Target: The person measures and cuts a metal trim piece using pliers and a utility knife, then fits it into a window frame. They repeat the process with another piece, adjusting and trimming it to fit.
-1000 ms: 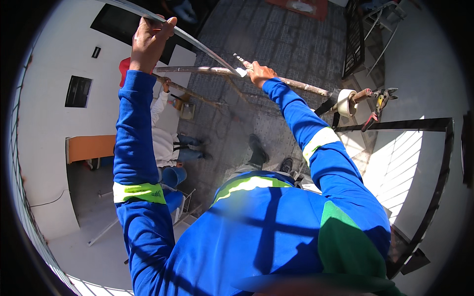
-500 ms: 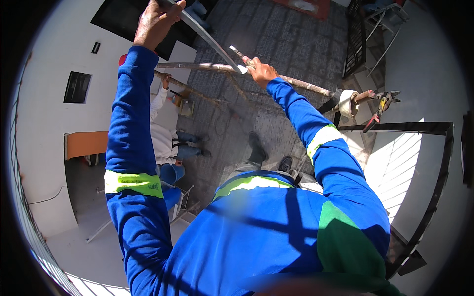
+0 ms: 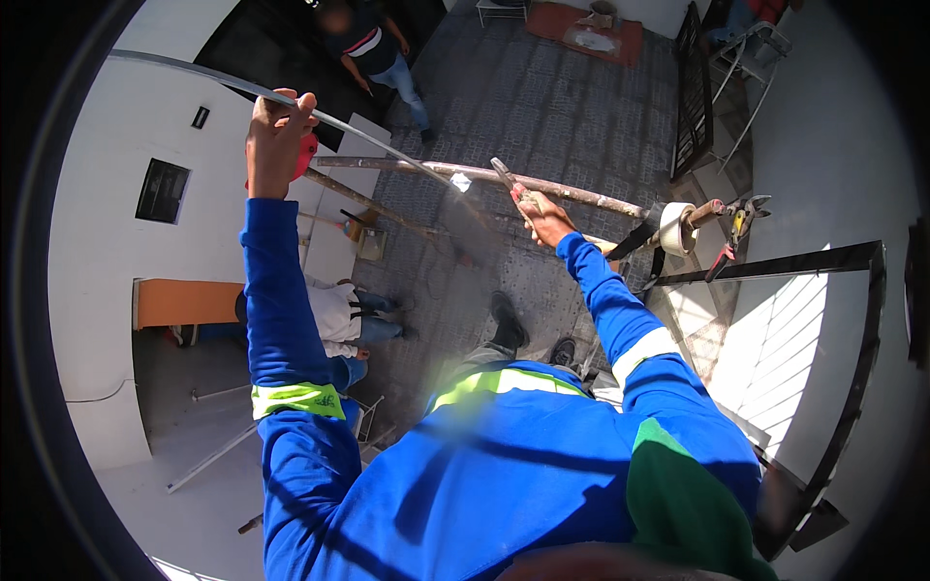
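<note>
My left hand (image 3: pixel 274 150), raised at upper left, is closed on a long thin grey metal strip (image 3: pixel 363 134). The strip slants down to the right and ends in a bent, pale tip. My right hand (image 3: pixel 544 217) grips a pair of pliers (image 3: pixel 510 180) with reddish handles, its jaws pointing up and left. A gap separates the pliers from the strip's tip. Just behind them runs a paint-spotted scaffold pipe (image 3: pixel 591 199). A round red object (image 3: pixel 304 158), partly hidden, shows behind my left hand.
A white roll of tape (image 3: pixel 677 229) sits on the scaffold's right end, beside hanging cutters (image 3: pixel 741 230). Far below, a person in a dark shirt (image 3: pixel 366 46) stands at upper left and another in white (image 3: pixel 334 315) at left. A dark metal frame (image 3: pixel 852 358) stands at right.
My left hand has moved lower and the strip lies flatter. Its tip has come away from my right hand, which has shifted right and down. The dark-shirted person has come into fuller view.
</note>
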Motion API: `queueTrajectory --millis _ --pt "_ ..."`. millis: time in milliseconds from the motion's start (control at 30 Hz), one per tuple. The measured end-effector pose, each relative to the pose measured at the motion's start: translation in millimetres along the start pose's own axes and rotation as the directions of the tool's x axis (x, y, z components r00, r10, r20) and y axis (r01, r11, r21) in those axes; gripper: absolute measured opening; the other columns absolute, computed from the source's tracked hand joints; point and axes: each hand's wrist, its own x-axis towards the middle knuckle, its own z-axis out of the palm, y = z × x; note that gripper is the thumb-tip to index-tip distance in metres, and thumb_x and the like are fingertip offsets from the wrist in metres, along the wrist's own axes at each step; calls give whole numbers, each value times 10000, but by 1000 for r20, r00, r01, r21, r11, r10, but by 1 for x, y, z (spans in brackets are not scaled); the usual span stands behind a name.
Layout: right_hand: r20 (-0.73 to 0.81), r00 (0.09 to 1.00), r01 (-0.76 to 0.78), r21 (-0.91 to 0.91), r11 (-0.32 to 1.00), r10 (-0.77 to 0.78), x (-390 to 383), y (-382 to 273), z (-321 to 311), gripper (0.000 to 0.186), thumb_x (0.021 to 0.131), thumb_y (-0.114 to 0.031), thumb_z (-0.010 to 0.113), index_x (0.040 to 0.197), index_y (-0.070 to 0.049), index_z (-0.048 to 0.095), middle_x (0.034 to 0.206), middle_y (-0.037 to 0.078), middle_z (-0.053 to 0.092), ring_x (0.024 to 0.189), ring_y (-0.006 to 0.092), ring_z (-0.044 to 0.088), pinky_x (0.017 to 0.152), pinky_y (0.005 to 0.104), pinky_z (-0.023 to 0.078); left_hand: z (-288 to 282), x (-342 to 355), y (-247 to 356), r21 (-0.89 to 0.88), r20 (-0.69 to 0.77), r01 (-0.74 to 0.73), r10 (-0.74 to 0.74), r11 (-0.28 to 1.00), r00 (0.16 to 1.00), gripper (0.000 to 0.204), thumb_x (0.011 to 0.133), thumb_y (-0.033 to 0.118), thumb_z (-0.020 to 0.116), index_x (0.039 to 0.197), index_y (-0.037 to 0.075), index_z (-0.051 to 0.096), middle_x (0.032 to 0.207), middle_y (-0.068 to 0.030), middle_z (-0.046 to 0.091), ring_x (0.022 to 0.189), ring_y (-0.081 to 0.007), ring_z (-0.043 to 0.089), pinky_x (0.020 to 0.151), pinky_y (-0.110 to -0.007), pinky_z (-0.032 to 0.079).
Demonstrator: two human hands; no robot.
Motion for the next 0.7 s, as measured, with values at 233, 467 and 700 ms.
queueTrajectory --millis 233,467,700 --pt "195 934 -347 693 632 299 -220 83 17 759 911 -497 692 1473 -127 343 927 83 621 670 123 603 513 247 492 -64 -148 -63 -498 -223 134 -276 857 935 298 1004 290 616 1126 24 558 1092 -178 686 944 -260 707 867 -384 585" --pt "218 976 -127 569 812 0 -249 11 18 841 960 -175 665 1607 -280 137 1513 18 405 800 81 560 614 219 480 28 -266 -56 -955 80 222 -547 199 833 325 1016 328 576 1021 15 665 1152 -204 685 1074 -310 664 1008 -430 525" --pt "-100 920 352 641 682 -380 -265 -103 -35 926 890 -332 763 1597 -171 187 1537 88 353 995 120 542 570 198 424 157 -320 27 -845 511 339 -436 -414 741 365 953 286 677 1061 -51 593 1090 -190 642 1061 -311 634 981 -429 553"
